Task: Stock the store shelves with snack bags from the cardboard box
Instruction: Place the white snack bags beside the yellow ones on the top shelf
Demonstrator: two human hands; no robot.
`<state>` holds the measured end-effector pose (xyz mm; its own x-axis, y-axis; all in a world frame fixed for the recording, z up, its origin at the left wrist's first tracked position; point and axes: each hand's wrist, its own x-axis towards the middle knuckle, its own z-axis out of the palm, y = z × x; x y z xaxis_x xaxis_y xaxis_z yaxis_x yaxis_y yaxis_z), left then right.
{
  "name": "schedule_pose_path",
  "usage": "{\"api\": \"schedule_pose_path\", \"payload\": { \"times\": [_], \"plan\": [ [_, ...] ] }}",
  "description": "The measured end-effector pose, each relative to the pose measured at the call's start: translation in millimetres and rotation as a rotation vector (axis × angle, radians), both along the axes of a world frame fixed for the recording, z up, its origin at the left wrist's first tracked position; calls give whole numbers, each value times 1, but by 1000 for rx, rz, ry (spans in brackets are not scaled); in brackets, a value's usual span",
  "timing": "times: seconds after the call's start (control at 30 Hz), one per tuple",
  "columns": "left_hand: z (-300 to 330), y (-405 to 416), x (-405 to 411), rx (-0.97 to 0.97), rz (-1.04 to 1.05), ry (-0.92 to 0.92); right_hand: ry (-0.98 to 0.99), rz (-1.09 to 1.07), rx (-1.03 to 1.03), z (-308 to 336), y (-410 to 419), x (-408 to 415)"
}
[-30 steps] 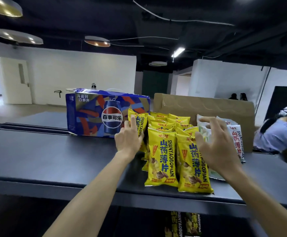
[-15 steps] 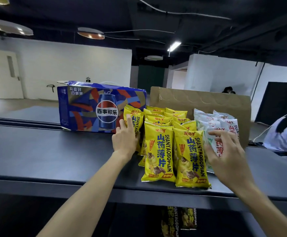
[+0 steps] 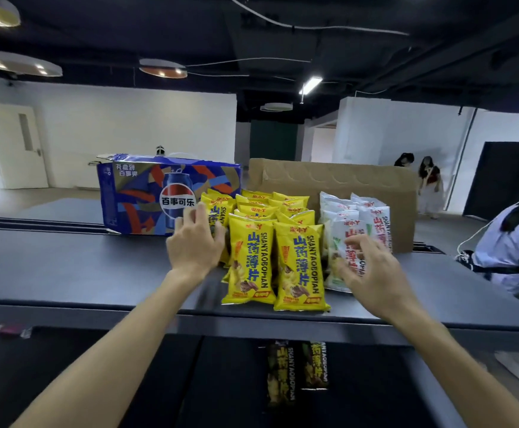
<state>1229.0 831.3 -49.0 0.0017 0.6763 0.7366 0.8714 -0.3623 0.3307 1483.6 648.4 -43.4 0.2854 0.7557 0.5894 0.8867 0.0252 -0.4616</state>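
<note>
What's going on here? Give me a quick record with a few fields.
Place: dark shelf top
Yellow bags: standing in rows, front two upright
White bags: to the right of the yellow ones
Left hand: fingers straight, against the left side of the yellow rows
Right hand: fingers spread, at the front white bag
Behind: blue cola box, cardboard box

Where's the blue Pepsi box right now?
The blue Pepsi box stands on the dark shelf top, left of the yellow snack bags, behind the left hand.

lower-shelf bags [image 3: 297, 370] dim, right-hand [image 3: 372, 273] fingertips blurred
</note>
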Motion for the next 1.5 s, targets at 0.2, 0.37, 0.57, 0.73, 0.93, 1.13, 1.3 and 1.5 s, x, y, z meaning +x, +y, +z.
{"api": "schedule_pose_path", "payload": {
  "times": [0.2, 0.37, 0.57, 0.73, 0.93, 1.13, 1.3, 1.5],
  "plan": [
    [30, -69, 33, 101, 0, -10, 12, 52, -22, -4, -47, 34],
    [20, -159, 113, 111, -83, 29, -18, 63, -70, -14, -101, 84],
    [-52, -268, 230, 124, -256, 79, -26, 88, -116, -54, -161, 145],
    [-144, -327, 305, -36, -364, 235, 106, 53, -222, -130, -210, 197],
    [-279, -371, 352, -415, -473, 363, 298, -72, -580, -280, -268, 250],
    [-404, -400, 366, -773, -544, 487, 427, -179, -991, -417, -324, 284],
    [-472, -409, 377, -926, -648, 534, 465, -260, -1183, -483, -351, 297],
    [-518, -411, 403, -1332, -763, 728, 463, -296, -1284, -527, -351, 308]
  ]
}}
